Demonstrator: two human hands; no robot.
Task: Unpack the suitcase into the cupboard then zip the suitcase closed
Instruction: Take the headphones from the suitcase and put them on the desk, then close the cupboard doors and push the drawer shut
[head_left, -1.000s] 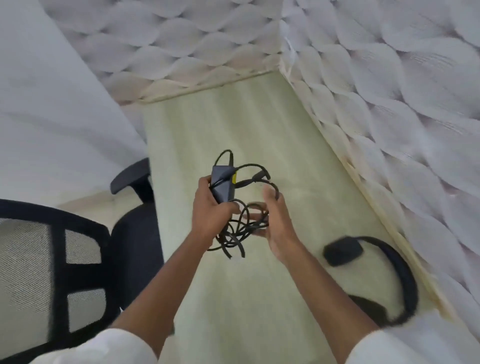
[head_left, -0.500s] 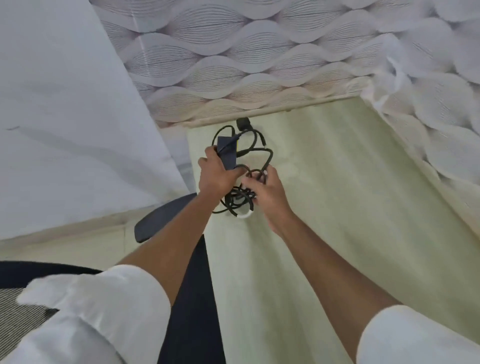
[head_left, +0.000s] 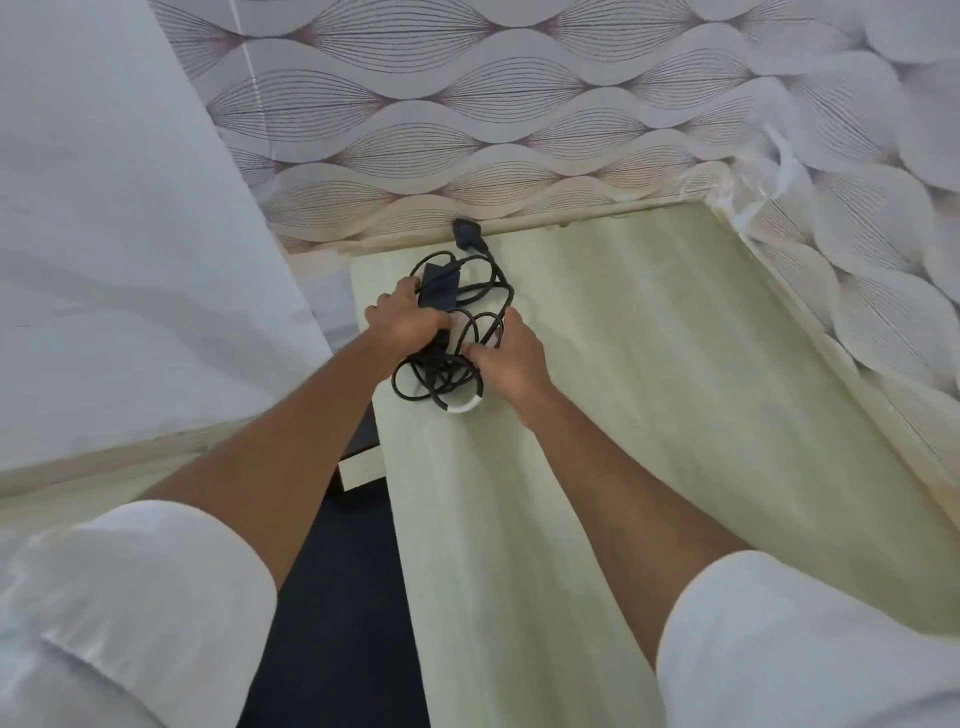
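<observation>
**Charger bundle set down at back of desk**

Patterned wave wallpaper (head_left: 467, 104) behind and to right of pale green desk (head_left: 649, 415); white panel (head_left: 104, 208) left of desk. Black charger with tangled cable (head_left: 457, 332) lying on desk near its back left corner, plug end (head_left: 464, 231) touching back edge against wall. Left hand (head_left: 410, 325) curled round the adapter brick; right hand (head_left: 511, 358) gripping cable loops just right of it. White band (head_left: 464, 409) on one loop nearest the person. Dark chair part (head_left: 358, 431) just off desk's left edge. Suitcase and cupboard not in view.

Risk, judged: loops loose and unsecured, bundle close to desk's left edge. On release, could spring open, snag a finger, or slide off. Plug end could slip behind desk.
</observation>
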